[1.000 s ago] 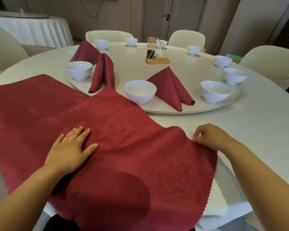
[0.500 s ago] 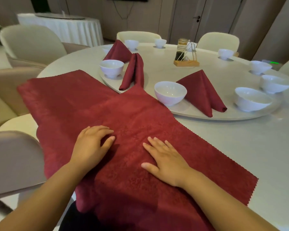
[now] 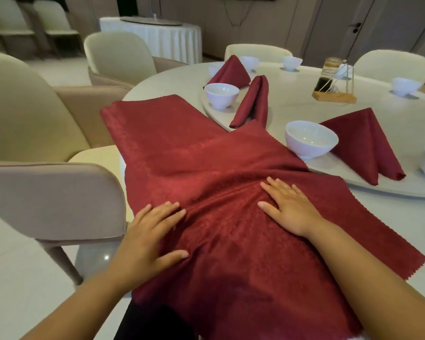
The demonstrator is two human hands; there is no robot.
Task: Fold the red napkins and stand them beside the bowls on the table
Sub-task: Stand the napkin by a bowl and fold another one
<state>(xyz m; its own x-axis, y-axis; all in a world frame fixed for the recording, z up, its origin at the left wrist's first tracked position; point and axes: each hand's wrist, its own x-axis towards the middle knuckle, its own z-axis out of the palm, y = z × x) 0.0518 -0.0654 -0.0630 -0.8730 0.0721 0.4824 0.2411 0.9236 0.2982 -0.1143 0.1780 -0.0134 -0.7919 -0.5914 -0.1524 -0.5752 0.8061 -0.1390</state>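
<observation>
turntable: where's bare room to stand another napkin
Bare: the turntable middle between the condiment stand and the near bowl, and the table strip right of the flat napkin. Crowded: the near rim, where the left bowl, a standing napkin and the flat napkin's corner bunch.

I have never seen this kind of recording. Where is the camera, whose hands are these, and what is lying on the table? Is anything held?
No machine here: a person wears a camera on the head, so the one picture looks down at their own hands. The left hand and the right hand lie flat, fingers straight, on a large unfolded red cloth napkin spread on the round white table. They press it; nothing is gripped. Farther back, a white round bowl stands with a folded red napkin upright beside it.
</observation>
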